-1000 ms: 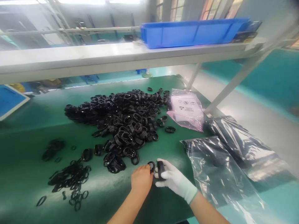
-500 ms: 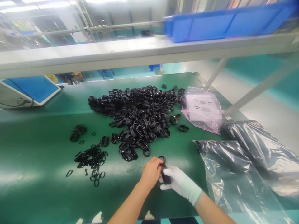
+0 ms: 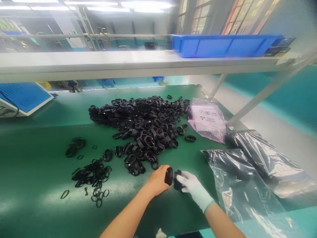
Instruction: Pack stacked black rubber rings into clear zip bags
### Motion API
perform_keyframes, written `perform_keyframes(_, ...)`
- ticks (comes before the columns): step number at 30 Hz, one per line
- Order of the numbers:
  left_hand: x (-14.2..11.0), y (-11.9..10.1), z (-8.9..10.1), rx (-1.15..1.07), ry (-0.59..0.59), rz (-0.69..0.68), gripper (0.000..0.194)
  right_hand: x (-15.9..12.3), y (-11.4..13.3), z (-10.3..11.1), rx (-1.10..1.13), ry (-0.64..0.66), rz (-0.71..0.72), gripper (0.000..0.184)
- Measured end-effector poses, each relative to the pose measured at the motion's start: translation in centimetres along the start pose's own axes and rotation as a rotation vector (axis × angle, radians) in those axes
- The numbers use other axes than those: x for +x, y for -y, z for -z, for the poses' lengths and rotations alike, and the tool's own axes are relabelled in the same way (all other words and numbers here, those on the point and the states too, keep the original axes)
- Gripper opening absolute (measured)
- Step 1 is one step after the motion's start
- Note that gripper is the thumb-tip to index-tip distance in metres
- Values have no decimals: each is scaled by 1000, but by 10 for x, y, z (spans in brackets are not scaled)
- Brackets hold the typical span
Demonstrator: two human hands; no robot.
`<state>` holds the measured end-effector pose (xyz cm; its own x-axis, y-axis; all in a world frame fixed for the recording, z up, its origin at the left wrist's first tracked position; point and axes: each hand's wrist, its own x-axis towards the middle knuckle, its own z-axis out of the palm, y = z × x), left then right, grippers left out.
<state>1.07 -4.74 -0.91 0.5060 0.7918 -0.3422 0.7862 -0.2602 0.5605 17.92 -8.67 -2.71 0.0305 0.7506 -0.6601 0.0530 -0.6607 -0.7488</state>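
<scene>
My bare left hand is closed round a coiled black cable, its loops facing right. Just beside it, my right hand in a white glove grips another black cable coil between thumb and fingers. A narrow gap separates the two coils above the green table. Beyond my hands lies a large heap of coiled black cables. Left of the heap is a loose pile of small black bands, with a few single ones around it.
Clear plastic bags with dark contents lie at the right, near a pink bag with a white label. A white shelf crosses above the table, bearing a blue bin. A blue-topped box stands at far left.
My hands were together on one spot; now they are slightly apart, a black coil showing in each. The view has tilted up and shifted a little.
</scene>
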Motion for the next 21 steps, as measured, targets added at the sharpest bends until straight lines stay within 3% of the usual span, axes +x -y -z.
perform_keyframes(4, -16, 7, -17, -332, -56, 163, 79, 7, 1, -2, -47, 56, 37, 49)
perform_keyframes(9, -8, 3, -39, -320, -111, 185, 81, 8, 7, -1, -148, 101, 51, 41)
perform_keyframes(14, -8, 8, -46, -331, -158, 112, 80, 12, 1, -10, -249, 17, 58, 41)
perform_keyframes(16, -12, 10, -38, -296, -160, 61, 77, 16, -4, -14, -272, -31, 39, 47)
perform_keyframes(18, -13, 12, -19, -169, -227, 27, 58, 18, -9, -16, -278, -56, 15, 48)
perform_keyframes(21, -5, 17, 22, 253, -368, 116, 31, 19, -12, -16, -280, -63, -4, 44)
